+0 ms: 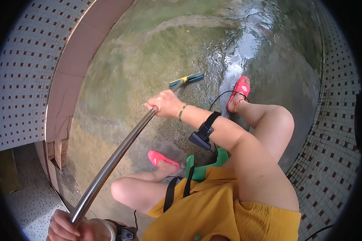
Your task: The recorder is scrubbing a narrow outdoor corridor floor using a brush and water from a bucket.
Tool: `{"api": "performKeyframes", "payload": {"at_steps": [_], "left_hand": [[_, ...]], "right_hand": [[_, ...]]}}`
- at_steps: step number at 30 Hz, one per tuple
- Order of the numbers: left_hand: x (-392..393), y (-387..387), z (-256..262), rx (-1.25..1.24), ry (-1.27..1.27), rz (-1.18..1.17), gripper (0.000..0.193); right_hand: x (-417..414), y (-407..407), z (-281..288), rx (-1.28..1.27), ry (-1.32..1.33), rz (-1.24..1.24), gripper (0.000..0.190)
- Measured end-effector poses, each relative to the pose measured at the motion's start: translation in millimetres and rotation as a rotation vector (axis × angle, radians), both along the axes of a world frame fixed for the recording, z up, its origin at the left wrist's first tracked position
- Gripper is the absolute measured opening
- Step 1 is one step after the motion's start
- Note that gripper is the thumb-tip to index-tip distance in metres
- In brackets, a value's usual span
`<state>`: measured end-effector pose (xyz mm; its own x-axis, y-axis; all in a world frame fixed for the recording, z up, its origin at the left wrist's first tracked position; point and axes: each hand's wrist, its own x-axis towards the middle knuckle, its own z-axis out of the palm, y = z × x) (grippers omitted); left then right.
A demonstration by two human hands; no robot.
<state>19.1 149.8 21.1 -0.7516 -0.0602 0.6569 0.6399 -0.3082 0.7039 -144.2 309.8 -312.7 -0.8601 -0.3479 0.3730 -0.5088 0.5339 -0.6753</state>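
Note:
My left hand (74, 227) is wrapped around the upper end of a long stainless steel pole (117, 161) at the lower left. Farther down the same pole, my right hand (166, 104) grips it near the middle of the view. Beyond that hand the pole runs to a floor brush head (187, 79) in blue and yellow, resting on the wet concrete floor (123, 78). A short stretch of pole is hidden behind the right hand. A green beaded bracelet (182, 111) circles the right wrist, and a strapped black device (202, 135) sits on that forearm.
White mosaic walls with dark red tiles stand left (27, 75) and right (335, 144). A pinkish tiled ledge (69, 72) edges the floor at left. My feet wear pink slippers (239, 92). A thin black cable (221, 95) loops beside the right foot. Water glistens at upper right.

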Motion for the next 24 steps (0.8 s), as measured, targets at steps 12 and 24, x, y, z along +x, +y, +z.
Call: {"api": "performKeyframes", "payload": {"at_steps": [12,24], "left_hand": [[4.7,-4.3,-16.2,-0.106,0.013,0.133,0.051],[0.6,-67.9,-27.0,0.123,-0.128,0.112,0.04]], "right_hand": [[7.7,0.4,-6.6,0.053,-0.044,-0.164,0.023],[88.4,139.4,179.7,-0.814,0.343,-0.378,0.056]]}}
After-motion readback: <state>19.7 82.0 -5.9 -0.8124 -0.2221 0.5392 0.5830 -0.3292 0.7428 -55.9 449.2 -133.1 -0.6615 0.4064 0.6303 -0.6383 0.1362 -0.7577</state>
